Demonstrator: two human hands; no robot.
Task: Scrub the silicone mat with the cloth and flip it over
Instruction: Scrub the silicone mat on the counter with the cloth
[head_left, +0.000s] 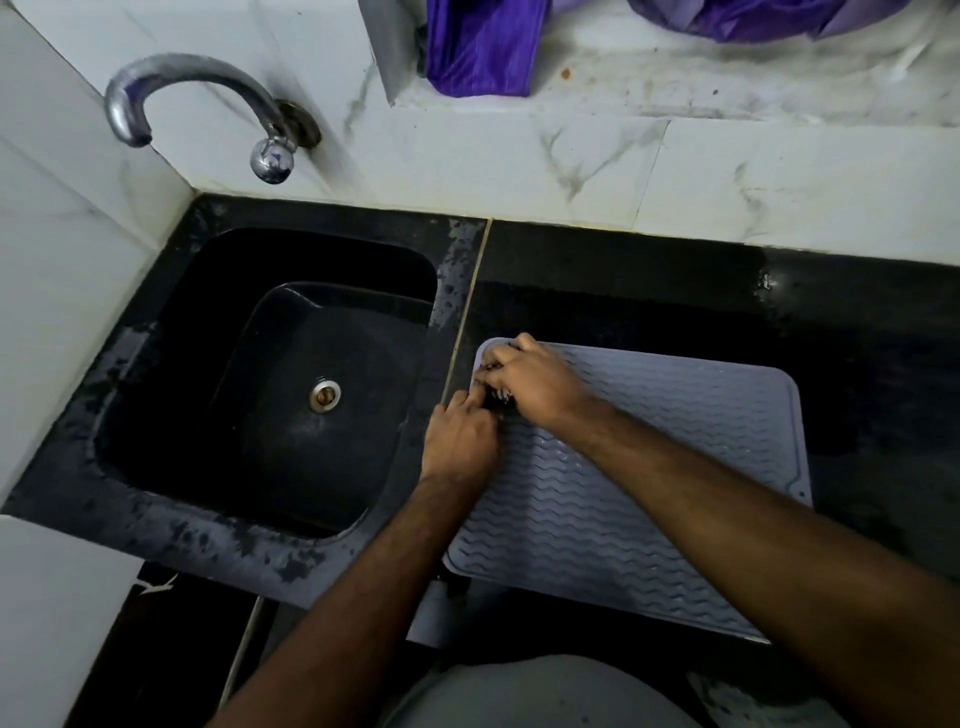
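Open counter (857, 364) beyond mat (675, 467)

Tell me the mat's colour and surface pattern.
The silicone mat is pale grey-lavender with raised wavy ridges, seen in the head view.

We see a dim scene with a cool, bluish cast. The white wall tiles (519, 171) at the top catch the most light, while the black counter (727, 291) and the sink (171, 322) sink into near-black with little detail. A small glare spot sits on the counter's wet surface, and the tap (156, 93) shows soft highlights. Both hands (535, 384) are slightly motion-blurred. Straight edges bow toward the frame's borders from the wide lens, and the corners look soft.
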